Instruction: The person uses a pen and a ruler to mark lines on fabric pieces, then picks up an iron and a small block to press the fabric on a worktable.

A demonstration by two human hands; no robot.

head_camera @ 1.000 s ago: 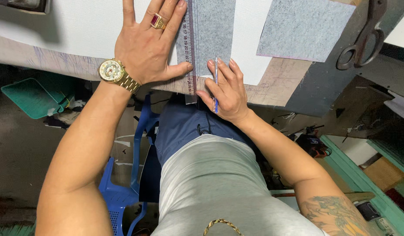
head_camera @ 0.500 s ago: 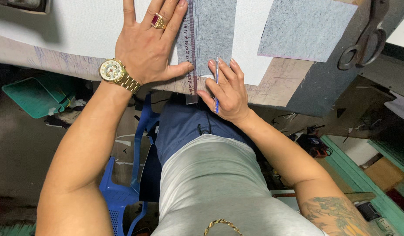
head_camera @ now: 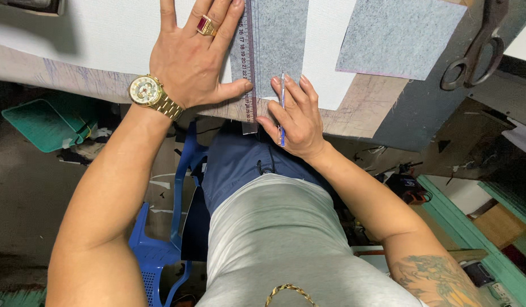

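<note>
My left hand [head_camera: 196, 59], with a gold watch and a red-stone ring, lies flat with fingers spread on white fabric [head_camera: 104, 34] and presses the left side of a clear ruler [head_camera: 249, 62]. The ruler runs lengthwise over a grey fabric strip [head_camera: 280, 40] and overhangs the table's near edge. My right hand [head_camera: 294, 116] rests at the strip's near end, right of the ruler. It holds a blue pen [head_camera: 283, 108], which lies along the fingers and points away from me.
A second grey fabric piece [head_camera: 396, 37] lies to the right. Large scissors [head_camera: 476, 48] rest on the table's dark right corner. A blue plastic chair [head_camera: 160, 250] and a green tray [head_camera: 47, 122] are below the worn table edge [head_camera: 359, 116].
</note>
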